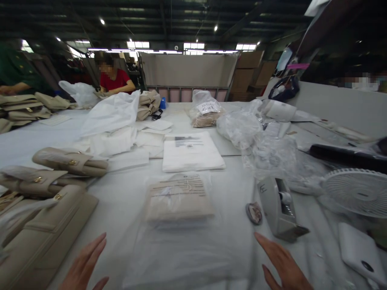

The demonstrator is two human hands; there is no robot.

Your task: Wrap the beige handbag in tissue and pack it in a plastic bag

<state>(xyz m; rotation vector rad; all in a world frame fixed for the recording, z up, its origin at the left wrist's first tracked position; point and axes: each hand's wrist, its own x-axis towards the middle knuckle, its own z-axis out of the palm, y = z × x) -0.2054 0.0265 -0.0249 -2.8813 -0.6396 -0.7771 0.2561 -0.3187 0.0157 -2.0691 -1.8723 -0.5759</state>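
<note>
Left hand (86,259): spread, thumb parted from extended fingers, holding nothing; just beside the nearest beige handbag (60,229), apart from the plastic.
Right hand (282,262): likewise spread and holding nothing, fingertips near the small round object (253,213) and the tape dispenser (268,207).
Bagged packet (179,201): flat between and beyond both hands, beige contents under printed clear plastic, loose plastic reaching towards the near edge of view.
Tabletop (116,201): pale, showing as a lane on each side of the packet, wider towards the dispenser's left edge.
Far edge of packet: close to the white printed stack (193,153).
Right margin: crowded with crumpled clear plastic (269,151), white fan (358,191), white device (359,251).
</note>
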